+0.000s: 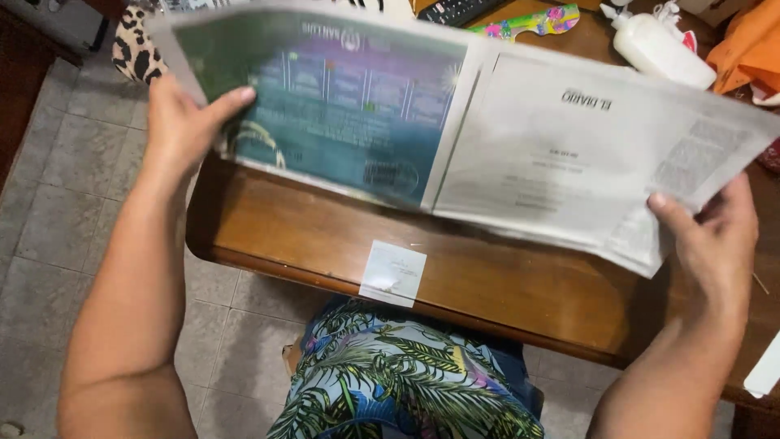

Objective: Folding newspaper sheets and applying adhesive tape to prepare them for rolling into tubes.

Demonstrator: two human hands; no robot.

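Tropical-leaf print fabric in blue and green (406,382) covers the person's lap at the bottom of the view, just under the near edge of the brown wooden table (504,284). Small white square sticker (393,272) is stuck on that table edge, right above the lap.

Both bare forearms reach up from either side. Left hand (180,122) grips the left edge of a large open newspaper (487,138), thumb on the front of the page, other fingers hidden behind the sheet, so clamped on the paper. Right hand (715,232) holds the lower right corner of the same newspaper, thumb pressed on top, fingers curled underneath, pinching the page.

Newspaper is spread wide and held just above the tabletop, tilted toward the person. Left page is dark, a teal and purple colour print; right page is mostly white with grey blocks of text. Picture is motion-blurred, fine detail not readable.

Behind the paper, far side of the table: white plastic bottle (662,49) lying tilted at upper right, orange cloth (751,45) beside it at the corner, a multicoloured flat strip (536,20) and a dark remote control (455,10) at the top edge. Leopard-print fabric (134,49) shows at upper left, past the paper. Grey tiled floor (57,203) runs down the left side. White flat piece (768,370) sits at the table's right edge.
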